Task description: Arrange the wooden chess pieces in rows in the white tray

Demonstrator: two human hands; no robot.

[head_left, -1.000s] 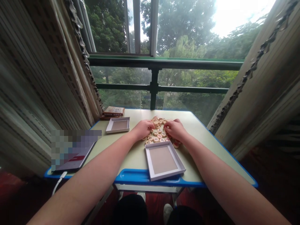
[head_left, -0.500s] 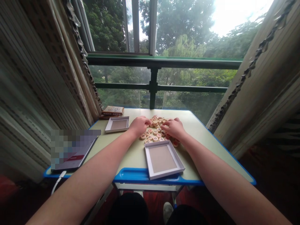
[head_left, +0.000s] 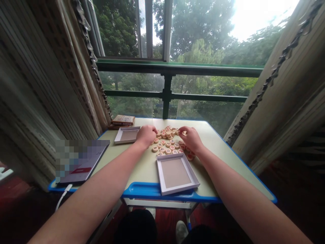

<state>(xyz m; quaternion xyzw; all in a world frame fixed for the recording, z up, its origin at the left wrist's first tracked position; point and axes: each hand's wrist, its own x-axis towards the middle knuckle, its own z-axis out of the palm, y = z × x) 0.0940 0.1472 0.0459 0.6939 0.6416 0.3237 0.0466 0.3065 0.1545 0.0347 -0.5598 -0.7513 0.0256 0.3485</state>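
Round wooden Chinese chess pieces (head_left: 168, 144) lie in a loose spread mid-table, some with red characters and some with black. Toward the back they are heaped on one another. At the heap's left side is my left hand (head_left: 146, 136), fingers curled together; what they hold, if anything, is hidden. My right hand (head_left: 192, 138) is at the right side of the heap, thumb and forefinger pinched on a Chinese chess piece. More pieces lie partly covered under the right wrist.
A shallow white open box (head_left: 165, 184) stands at the front edge, over the table's blue tray groove (head_left: 142, 188). Another shallow box (head_left: 120, 141) is beyond my left wrist. Small boxes (head_left: 123, 120) sit at the back left. A laptop (head_left: 88, 169) with a white cable occupies the left side.
My left hand has shifted slightly left, its fingers drawn closer together. My right hand has closed into a pinch at the heap's right side. More pieces show between the hands.
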